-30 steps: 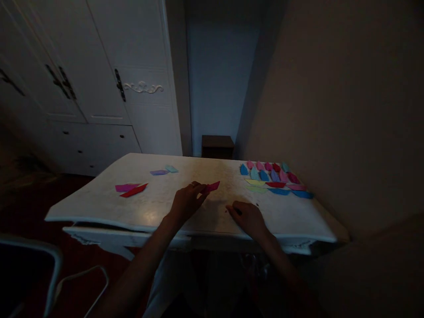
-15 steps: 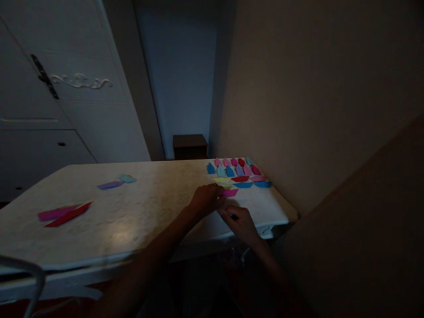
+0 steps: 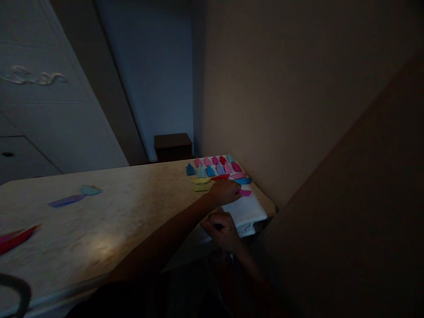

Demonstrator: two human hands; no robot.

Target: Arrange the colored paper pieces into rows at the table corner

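Observation:
My left hand [image 3: 227,192] reaches over the right part of the table, its fingers closed on a pink folded paper strip [image 3: 245,193]. Just beyond it lie a red folded paper [image 3: 220,177], a blue one [image 3: 244,180] and two yellow ones, the nearer yellow paper [image 3: 201,187] lying left of my wrist. Closer to me, by the front edge, my right hand [image 3: 222,227] is curled with thumb and fingers together. What it holds, if anything, cannot be made out. My left hand hides part of the folded-paper rows.
Small folded paper shapes [image 3: 209,171] stand in rows at the table's far right corner. Purple [image 3: 67,201], light blue [image 3: 90,190] and red [image 3: 20,239] papers lie at left. A wall [image 3: 281,110] borders the right side; a brown box-like stand [image 3: 172,146] is behind the table [image 3: 132,212].
The view has turned to the right. My left hand has moved right along the rows with the pink paper strip, uncovering the nearer yellow one. My right hand is now farther from it.

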